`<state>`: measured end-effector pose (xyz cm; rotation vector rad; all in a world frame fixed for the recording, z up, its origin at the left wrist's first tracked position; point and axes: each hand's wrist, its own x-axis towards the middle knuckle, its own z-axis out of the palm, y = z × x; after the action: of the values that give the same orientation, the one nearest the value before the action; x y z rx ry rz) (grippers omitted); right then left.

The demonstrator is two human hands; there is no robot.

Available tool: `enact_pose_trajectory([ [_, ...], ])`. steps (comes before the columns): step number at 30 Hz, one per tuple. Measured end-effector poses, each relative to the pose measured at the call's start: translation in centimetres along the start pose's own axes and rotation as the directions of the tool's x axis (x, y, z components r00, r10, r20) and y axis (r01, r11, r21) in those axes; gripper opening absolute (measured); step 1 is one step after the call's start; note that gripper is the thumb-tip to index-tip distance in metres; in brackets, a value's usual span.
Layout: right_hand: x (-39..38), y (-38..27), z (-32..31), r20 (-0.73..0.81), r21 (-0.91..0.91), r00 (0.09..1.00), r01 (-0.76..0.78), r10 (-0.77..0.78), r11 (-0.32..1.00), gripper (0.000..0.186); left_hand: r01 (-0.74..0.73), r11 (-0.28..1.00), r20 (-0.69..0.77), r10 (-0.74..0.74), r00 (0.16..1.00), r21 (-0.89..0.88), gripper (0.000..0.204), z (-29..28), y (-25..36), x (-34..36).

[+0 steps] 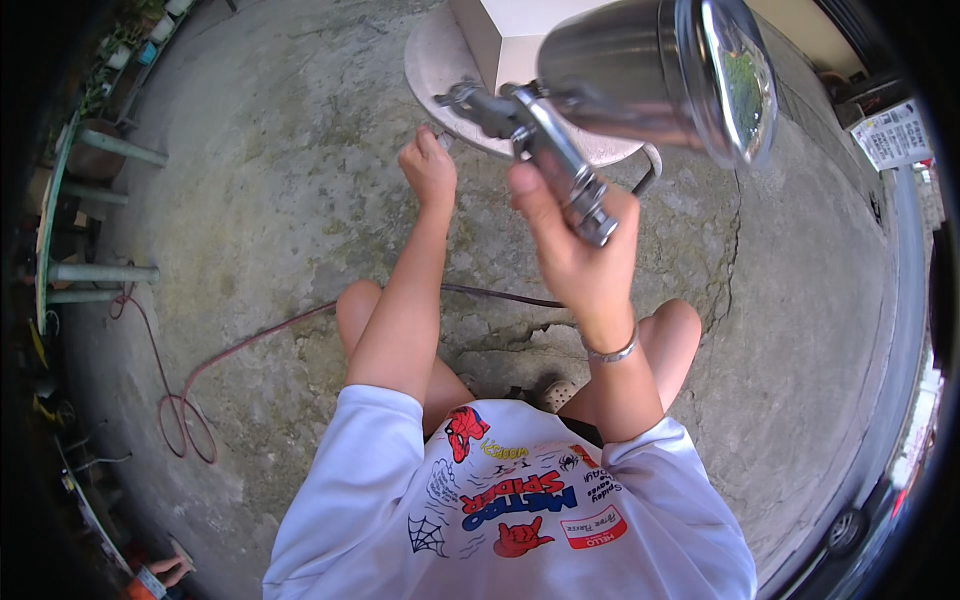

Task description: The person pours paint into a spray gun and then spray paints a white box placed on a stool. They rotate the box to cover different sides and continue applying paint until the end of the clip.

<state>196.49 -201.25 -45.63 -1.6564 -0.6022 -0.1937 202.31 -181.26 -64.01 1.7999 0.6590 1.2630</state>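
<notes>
My right hand (592, 245) is wrapped round the handle of a silver metal spray gun (565, 160). Its large metal cup (620, 75) points up and to the right, with a shiny round end. The gun is tilted and slightly blurred. My left hand (430, 170) is closed, fingers curled, just off the near left edge of a pale round table (432, 60). Whether anything small is inside those fingers is hidden. A white box (515, 20) stands on the table behind the gun, partly covered by the cup.
A dark red hose (255, 330) runs over the cracked concrete floor (270, 200), looping at the left and passing near my knees. A green-edged bench (105, 272) with plants stands far left. At the right are a printed sack (890, 135) and a parked car (850, 530).
</notes>
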Motion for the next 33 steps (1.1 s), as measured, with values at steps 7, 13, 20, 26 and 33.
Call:
enact_pose_trajectory([
  [7,3.4,5.1,-6.2,-0.268,-0.192,0.958,-0.159,0.104,0.969,0.032,0.191,0.981,0.096,-0.187,0.978,-0.035,0.051,-0.1,1.4,-0.1],
  [13,5.8,8.2,-11.4,-0.474,-0.189,0.873,-0.233,0.119,0.954,0.042,0.128,0.991,0.072,-0.126,0.989,-0.030,0.052,-0.3,0.6,0.2],
  [20,6.8,9.2,-14.8,-0.643,-0.229,0.764,-0.262,0.056,0.937,0.044,0.143,0.989,0.084,-0.140,0.987,-0.026,0.052,-0.2,1.0,-0.1],
  [26,3.0,8.4,-10.0,-0.464,-0.069,0.870,-0.220,0.164,0.973,0.032,0.123,0.992,0.079,-0.122,0.989,0.003,0.051,-0.7,0.4,0.2],
  [33,-1.7,3.3,-2.8,-0.144,-0.052,0.973,-0.188,0.179,0.981,0.028,0.142,0.990,0.098,-0.140,0.985,-0.013,0.052,-0.1,0.6,-0.1],
])
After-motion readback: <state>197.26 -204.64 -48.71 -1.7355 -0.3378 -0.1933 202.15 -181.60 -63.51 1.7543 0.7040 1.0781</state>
